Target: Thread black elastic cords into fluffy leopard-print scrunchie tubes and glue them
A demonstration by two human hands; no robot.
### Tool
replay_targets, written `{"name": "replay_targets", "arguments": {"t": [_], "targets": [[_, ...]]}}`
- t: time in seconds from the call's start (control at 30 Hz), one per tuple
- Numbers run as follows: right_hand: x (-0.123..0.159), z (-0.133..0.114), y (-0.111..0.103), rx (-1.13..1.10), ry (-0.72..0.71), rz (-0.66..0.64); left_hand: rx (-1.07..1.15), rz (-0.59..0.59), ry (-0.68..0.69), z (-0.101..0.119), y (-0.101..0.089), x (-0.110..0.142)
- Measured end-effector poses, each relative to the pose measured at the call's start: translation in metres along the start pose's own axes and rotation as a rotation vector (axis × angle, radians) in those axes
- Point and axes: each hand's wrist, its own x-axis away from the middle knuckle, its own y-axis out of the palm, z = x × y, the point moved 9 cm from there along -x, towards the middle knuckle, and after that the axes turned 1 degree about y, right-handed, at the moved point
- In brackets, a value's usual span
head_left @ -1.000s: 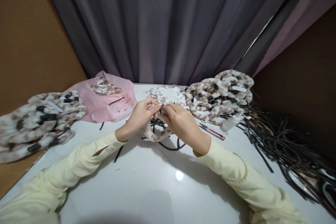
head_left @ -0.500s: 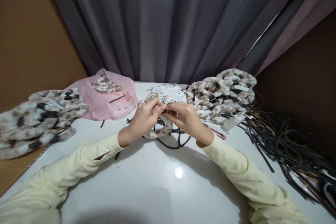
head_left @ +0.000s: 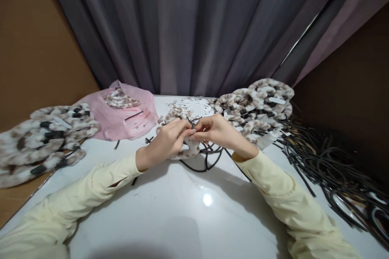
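My left hand [head_left: 168,139] is closed, its thumb and fingers pinched on the end of a furry white-and-brown spotted tube [head_left: 184,153] that curves below it. Close against it, my right hand [head_left: 220,131] pinches a thin black cord [head_left: 192,124] where the fingertips of both hands meet. Exactly how cord and tube join there is hidden by the fingers. Black cord loops [head_left: 206,166] lie on the table beneath the hands. Just behind my left hand sits more spotted furry material [head_left: 178,112].
Spotted furry loops with black bands are piled at left [head_left: 45,141] and right [head_left: 255,103]. A pink plastic bag [head_left: 121,123] lies at back left. Near the right pile are a white squeeze bottle [head_left: 267,139] and a heap of black cords [head_left: 328,162]. Small metal rings [head_left: 179,102] lie behind.
My right hand has shifted slightly right and raised its wrist. A straight black cord length now shows below it, and dark cord stands above the fingertips. The pink-handled tool is now out of sight.
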Motion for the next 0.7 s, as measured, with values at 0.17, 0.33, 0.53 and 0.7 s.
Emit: {"name": "replay_targets", "arguments": {"t": [0.17,0.33,0.53,0.7], "targets": [[0.005,-0.016,-0.022,0.186,-0.132,0.077,0.133,-0.069,-0.238,-0.021,0.005,-0.001],[0.005,-0.028,-0.007,0.543,-0.386,0.078,0.210,-0.096,-0.311,-0.024,0.009,0.001],[0.004,-0.025,0.010,0.566,-0.521,0.158,0.257,-0.053,-0.240,-0.011,0.004,0.003],[0.004,-0.022,0.015,0.422,-0.520,0.115,0.264,0.001,-0.135,-0.003,0.000,0.005]]}}
